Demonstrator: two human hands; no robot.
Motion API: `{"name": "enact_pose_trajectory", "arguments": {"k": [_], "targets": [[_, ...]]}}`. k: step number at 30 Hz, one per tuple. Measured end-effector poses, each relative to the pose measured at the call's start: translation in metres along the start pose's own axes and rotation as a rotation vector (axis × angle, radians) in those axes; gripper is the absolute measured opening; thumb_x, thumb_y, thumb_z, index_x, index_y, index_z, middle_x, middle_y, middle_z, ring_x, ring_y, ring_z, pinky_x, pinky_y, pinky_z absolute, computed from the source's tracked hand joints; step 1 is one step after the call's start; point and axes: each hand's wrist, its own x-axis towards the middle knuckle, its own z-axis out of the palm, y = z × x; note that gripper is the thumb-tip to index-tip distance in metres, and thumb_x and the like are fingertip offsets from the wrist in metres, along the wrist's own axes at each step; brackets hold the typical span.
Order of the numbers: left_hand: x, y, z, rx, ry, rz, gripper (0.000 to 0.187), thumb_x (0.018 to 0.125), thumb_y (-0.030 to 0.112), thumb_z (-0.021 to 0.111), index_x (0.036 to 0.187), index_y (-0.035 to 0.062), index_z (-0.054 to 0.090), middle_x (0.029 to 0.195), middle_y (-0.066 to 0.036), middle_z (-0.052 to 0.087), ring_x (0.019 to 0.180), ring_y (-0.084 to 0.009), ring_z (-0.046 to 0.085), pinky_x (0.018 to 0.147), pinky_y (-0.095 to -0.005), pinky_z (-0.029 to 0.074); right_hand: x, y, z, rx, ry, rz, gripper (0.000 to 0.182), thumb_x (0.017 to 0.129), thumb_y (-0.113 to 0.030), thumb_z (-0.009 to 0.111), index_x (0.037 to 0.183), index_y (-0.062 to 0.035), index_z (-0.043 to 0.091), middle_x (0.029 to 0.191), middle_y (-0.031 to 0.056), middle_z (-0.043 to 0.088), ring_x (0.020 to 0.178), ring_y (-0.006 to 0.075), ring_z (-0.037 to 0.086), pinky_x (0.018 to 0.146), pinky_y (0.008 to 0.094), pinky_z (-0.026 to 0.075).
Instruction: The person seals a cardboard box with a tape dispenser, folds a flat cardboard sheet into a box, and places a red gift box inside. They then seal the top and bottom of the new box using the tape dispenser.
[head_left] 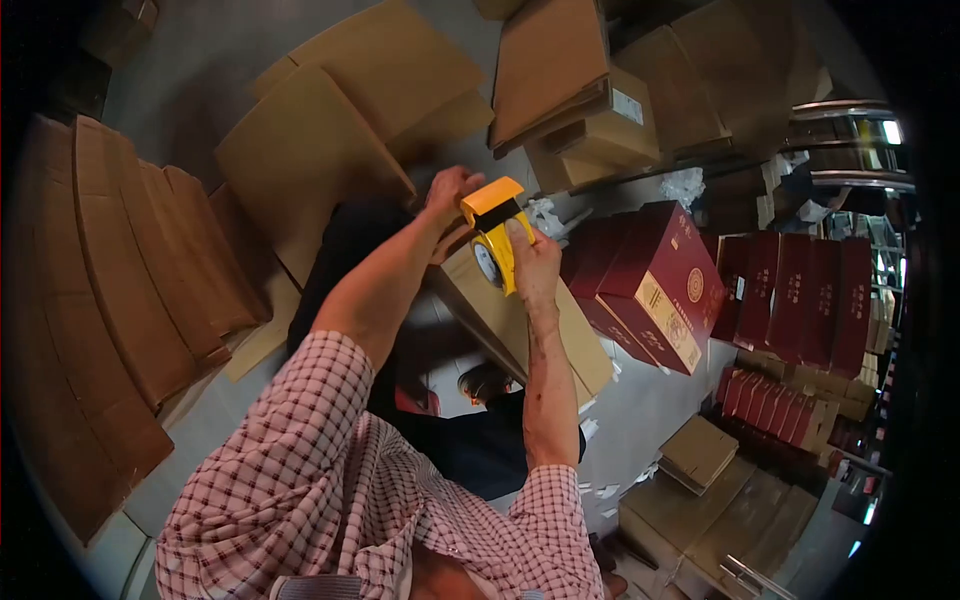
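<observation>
A yellow tape dispenser with a black band is in my right hand, whose fingers wrap round its handle. Just left of the dispenser's head is my left hand, its fingers curled in near the edge of the cardboard; whether it grips anything is too small to make out. Beneath both hands a brown cardboard box stands between my knees, its long side slanting down to the right.
Flattened cardboard is stacked at the left, with large open cartons ahead. Dark red printed boxes stand at the right. More brown boxes lie at the lower right. Paper scraps litter the floor.
</observation>
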Motion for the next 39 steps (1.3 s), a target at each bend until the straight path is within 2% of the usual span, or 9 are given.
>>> {"name": "enact_pose_trajectory", "arguments": {"k": [4, 10, 11, 14, 21, 24, 32, 35, 39], "targets": [[0.047, 0.056, -0.009, 0.157, -0.26, 0.614, 0.042, 0.105, 0.039, 0.064, 0.101, -0.0019, 0.069, 0.094, -0.008, 0.068, 0.097, -0.0169, 0.066, 0.088, -0.0369, 0.053, -0.002, -0.004, -0.004, -0.131, 0.025, -0.005, 0.056, 0.098, -0.052, 0.077, 0.084, 0.0018, 0.071, 0.066, 0.0037, 0.063, 0.061, 0.0096, 0.055, 0.057, 0.0334, 0.046], [0.027, 0.047, -0.007, -0.498, -0.908, 0.254, 0.037, 0.105, 0.038, 0.066, 0.102, 0.0016, 0.07, 0.096, -0.006, 0.07, 0.096, -0.0159, 0.066, 0.086, -0.0356, 0.053, 0.0, -0.001, -0.002, -0.247, 0.055, 0.001, 0.06, 0.094, -0.053, 0.078, 0.077, 0.0025, 0.065, 0.064, 0.0156, 0.063, 0.059, 0.0244, 0.061, 0.06, 0.0415, 0.049], [0.022, 0.042, 0.001, -0.557, -0.935, 0.219, 0.037, 0.105, 0.038, 0.066, 0.102, 0.0021, 0.07, 0.096, -0.006, 0.07, 0.096, -0.0157, 0.066, 0.086, -0.0354, 0.053, 0.001, 0.001, -0.003, -0.258, 0.069, -0.049, 0.058, 0.094, -0.051, 0.08, 0.077, 0.0022, 0.065, 0.066, 0.0179, 0.064, 0.06, 0.0296, 0.063, 0.062, 0.0438, 0.05], [0.013, 0.032, 0.022, -0.645, -0.963, 0.16, 0.034, 0.105, 0.038, 0.067, 0.103, 0.0039, 0.071, 0.098, -0.005, 0.071, 0.095, -0.0152, 0.066, 0.086, -0.0347, 0.053, -0.003, -0.011, -0.008, -0.326, 0.034, -0.055, 0.054, 0.098, -0.048, 0.078, 0.082, 0.0022, 0.069, 0.063, 0.0033, 0.06, 0.061, 0.0087, 0.052, 0.056, 0.0332, 0.045], [0.017, -0.003, 0.066, -0.83, -1.034, 0.024, 0.03, 0.106, 0.037, 0.07, 0.104, 0.0078, 0.073, 0.099, -0.001, 0.072, 0.094, -0.011, 0.066, 0.085, -0.0324, 0.053, -0.002, -0.001, -0.007, -0.281, 0.054, -0.107, 0.049, 0.098, -0.043, 0.079, 0.086, 0.0032, 0.069, 0.065, 0.0037, 0.061, 0.063, 0.0079, 0.052, 0.057, 0.0327, 0.045], [0.023, -0.075, 0.129, -1.3, -0.964, 0.254, 0.043, 0.107, 0.043, 0.065, 0.102, 0.0006, 0.071, 0.101, -0.006, 0.068, 0.101, -0.0183, 0.066, 0.095, -0.0373, 0.052, -0.004, -0.003, -0.009, -0.248, 0.044, -0.073, 0.047, 0.099, -0.041, 0.078, 0.088, 0.0034, 0.069, 0.067, 0.0023, 0.059, 0.067, 0.0067, 0.05, 0.059, 0.0316, 0.045], [-0.009, 0.012, 0.039, -1.085, -0.972, -0.044, 0.037, 0.1, 0.036, 0.079, 0.099, 0.0016, 0.065, 0.103, -0.001, 0.06, 0.109, -0.0125, 0.061, 0.108, -0.034, 0.048, -0.009, -0.012, -0.011, -0.147, 0.009, -0.1, 0.046, 0.099, -0.039, 0.079, 0.085, 0.0029, 0.065, 0.069, 0.0022, 0.057, 0.069, 0.0073, 0.049, 0.059, 0.0319, 0.045], [-0.008, 0.015, 0.05, -1.384, -1.167, -0.015, 0.024, 0.104, 0.031, 0.074, 0.107, 0.0111, 0.061, 0.103, 0.004, 0.061, 0.09, -0.0017, 0.062, 0.077, -0.0188, 0.051, -0.01, -0.011, -0.015, -0.158, 0.017, -0.133, 0.043, 0.098, -0.035, 0.081, 0.085, 0.0026, 0.064, 0.068, 0.0029, 0.057, 0.068, 0.008, 0.05, 0.059, 0.0321, 0.044], [-0.002, -0.005, 0.054, -1.22, -1.097, 0.071, 0.035, 0.107, 0.038, 0.068, 0.113, 0.0048, 0.063, 0.113, 0.0, 0.061, 0.108, -0.009, 0.059, 0.097, -0.0264, 0.048, -0.01, -0.009, -0.015, -0.126, 0.031, -0.137, 0.039, 0.096, -0.03, 0.082, 0.083, 0.0023, 0.064, 0.067, 0.0047, 0.056, 0.066, 0.0093, 0.05, 0.058, 0.0324, 0.044]]}}
